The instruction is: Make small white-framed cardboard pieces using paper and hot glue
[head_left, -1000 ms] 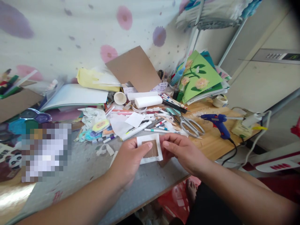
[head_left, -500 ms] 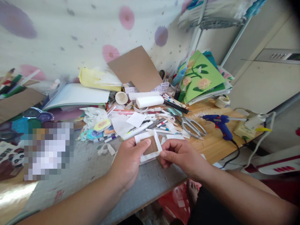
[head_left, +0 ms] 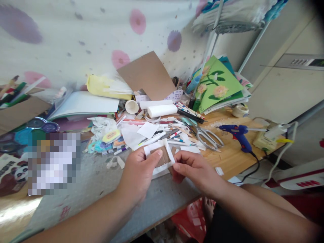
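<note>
A small square of brown cardboard with white paper along its borders point(head_left: 165, 156) is held over the front of the desk. My left hand point(head_left: 138, 170) grips its left side, the thumb lying flat across the brown middle and the fingers hidden beneath. At the lower right corner, my right hand point(head_left: 193, 168) pinches the white border between thumb and fingers. Another white edge shows under the square. Just beyond it lie loose white paper pieces point(head_left: 148, 130) and several markers. Scissors point(head_left: 209, 138) rest to the right, handles toward the right.
A blue glue gun point(head_left: 236, 133) with a glue stick and cable lies at the right near a power strip point(head_left: 265, 140). White rolls point(head_left: 162, 109), a paper cup point(head_left: 132, 107) and a brown board point(head_left: 149, 76) stand at the back. Crumpled tissue point(head_left: 102, 125) sits left.
Both hands keep their hold on the cardboard square. It has tilted slightly, its left edge shifting a little left and its top edge a little up.
</note>
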`<action>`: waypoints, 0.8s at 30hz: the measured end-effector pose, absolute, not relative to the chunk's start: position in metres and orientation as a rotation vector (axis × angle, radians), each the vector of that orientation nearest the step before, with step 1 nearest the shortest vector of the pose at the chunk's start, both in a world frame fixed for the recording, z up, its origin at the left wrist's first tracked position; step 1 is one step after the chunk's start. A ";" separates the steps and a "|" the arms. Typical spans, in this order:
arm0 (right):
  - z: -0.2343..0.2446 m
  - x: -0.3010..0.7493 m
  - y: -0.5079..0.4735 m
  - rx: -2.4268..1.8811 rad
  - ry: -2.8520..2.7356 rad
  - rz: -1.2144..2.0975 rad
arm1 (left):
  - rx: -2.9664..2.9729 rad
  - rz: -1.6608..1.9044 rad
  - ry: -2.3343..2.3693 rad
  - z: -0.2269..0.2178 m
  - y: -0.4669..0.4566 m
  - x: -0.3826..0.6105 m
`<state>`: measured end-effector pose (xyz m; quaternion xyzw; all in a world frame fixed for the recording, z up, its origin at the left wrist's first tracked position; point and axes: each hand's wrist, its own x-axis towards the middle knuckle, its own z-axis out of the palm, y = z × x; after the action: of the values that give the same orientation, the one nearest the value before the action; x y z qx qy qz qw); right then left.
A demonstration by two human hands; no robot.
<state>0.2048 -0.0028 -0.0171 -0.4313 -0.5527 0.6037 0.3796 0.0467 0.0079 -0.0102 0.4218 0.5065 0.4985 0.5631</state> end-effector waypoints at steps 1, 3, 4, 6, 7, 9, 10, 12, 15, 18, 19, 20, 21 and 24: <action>-0.017 0.206 -0.003 -1.089 -1.399 1.548 | 1.008 1.178 1.191 -0.010 0.008 0.047; -0.018 0.206 -0.002 -1.114 -1.403 1.515 | 1.070 1.187 1.187 -0.012 0.008 0.047; -0.018 0.206 -0.002 -1.132 -1.411 1.498 | 1.099 1.186 1.183 -0.013 0.008 0.047; -0.019 0.205 -0.002 -1.161 -1.421 1.478 | 1.166 1.178 1.166 -0.015 0.008 0.046; -0.019 0.205 -0.002 -1.170 -1.420 1.475 | 1.198 1.168 1.156 -0.016 0.008 0.046; -0.020 0.204 -0.002 -1.173 -1.411 1.475 | 1.247 1.151 1.141 -0.017 0.008 0.045; -0.021 0.204 -0.002 -1.168 -1.405 1.480 | 1.258 1.146 1.137 -0.017 0.008 0.044; -0.023 0.205 -0.001 -1.121 -1.374 1.527 | 1.249 1.146 1.127 -0.017 0.008 0.044; -0.025 0.210 0.001 -1.007 -1.274 1.644 | 1.167 1.126 1.088 -0.017 0.008 0.045; -0.025 0.214 0.004 -0.983 -1.215 1.653 | 1.078 1.090 1.046 -0.016 0.009 0.046; -0.024 0.215 0.004 -0.991 -1.216 1.633 | 1.059 1.086 1.036 -0.015 0.009 0.046; -0.023 0.215 0.005 -1.000 -1.225 1.614 | 1.043 1.087 1.029 -0.015 0.009 0.046; -0.023 0.215 0.005 -1.013 -1.238 1.599 | 1.028 1.088 1.025 -0.014 0.009 0.047; -0.020 0.213 0.004 -1.087 -1.281 1.562 | 0.994 1.077 1.022 -0.013 0.008 0.048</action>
<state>0.2126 0.0044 -0.0202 -0.4319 -0.5089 0.6208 0.4113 0.0475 0.0081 -0.0131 0.4334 0.4457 0.4696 0.6269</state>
